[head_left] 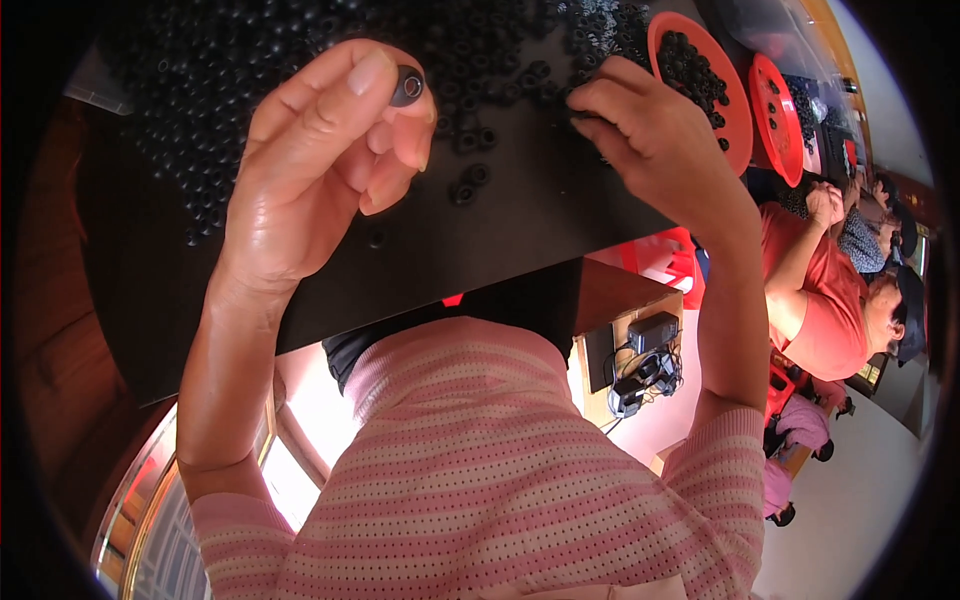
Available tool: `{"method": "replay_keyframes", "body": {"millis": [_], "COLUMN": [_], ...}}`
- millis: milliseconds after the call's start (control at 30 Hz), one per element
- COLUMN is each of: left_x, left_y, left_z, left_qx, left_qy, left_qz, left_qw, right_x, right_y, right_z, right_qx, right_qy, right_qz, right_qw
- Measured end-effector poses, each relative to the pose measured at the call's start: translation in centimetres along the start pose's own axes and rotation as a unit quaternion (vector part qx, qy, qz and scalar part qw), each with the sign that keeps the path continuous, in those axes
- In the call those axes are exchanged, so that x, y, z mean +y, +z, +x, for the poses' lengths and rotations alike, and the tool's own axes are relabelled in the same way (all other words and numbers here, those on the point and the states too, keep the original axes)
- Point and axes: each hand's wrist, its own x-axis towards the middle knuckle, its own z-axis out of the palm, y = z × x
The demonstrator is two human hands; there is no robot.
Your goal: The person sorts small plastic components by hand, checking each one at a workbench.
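Between thumb and index finger, my left hand [305,165] pinches a small black round part [407,87] with a ring-shaped opening facing up. It is raised above the dark tabletop [470,245]. My right hand [665,140] reaches to the table beside the orange-red bowl, its thumb and fingers drawn together. Something dark shows at those fingertips, too small and hidden to name. A wide pile of similar small black parts [190,110] spreads over the far and left side of the table. A few loose parts [470,183] lie between my hands.
The orange-red bowl [742,135] at right holds several black parts, and a second red bowl [790,150] stands beyond it. Clear plastic bins [775,35] are at the far right. Below the table, a small box [600,360] bears black adapters and cables [650,365]. Other people sit at right.
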Motion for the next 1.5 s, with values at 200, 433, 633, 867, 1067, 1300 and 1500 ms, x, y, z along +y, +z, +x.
{"method": "replay_keyframes", "body": {"millis": [200,433,633,867,1067,1300,1500], "left_x": [-0.2,0.0,-0.1,0.5,0.7,0.5,0.7], "left_y": [-0.5,-0.3,-0.4,-0.4,-0.6,-0.7,-0.5], "left_z": [-0.2,0.3,0.0,0.2,0.0,0.0,-0.2], "left_qx": [0.016,0.009,0.039,0.048,0.04,0.031,0.031], "left_qy": [-0.002,-0.025,-0.031,-0.048,-0.052,-0.057,-0.051], "left_qz": [0.018,0.024,0.0,-0.042,-0.035,-0.06,-0.032], "left_qw": [1.0,0.999,0.999,0.997,0.997,0.996,0.998], "right_x": [-0.9,-1.6,-3.1,-5.9,-6.7,-7.3,-7.5], "right_y": [1.5,1.6,2.3,2.1,1.3,2.4,2.7], "right_z": [-0.3,-0.1,2.0,4.1,4.9,5.6,5.9], "right_qx": [0.006,0.08,0.104,0.136,0.148,0.166,0.238], "right_qy": [-0.054,-0.015,-0.043,-0.007,-0.008,-0.035,-0.11], "right_qz": [-0.124,0.056,0.176,0.432,0.496,0.503,0.398], "right_qw": [0.991,0.995,0.978,0.892,0.856,0.847,0.879]}}
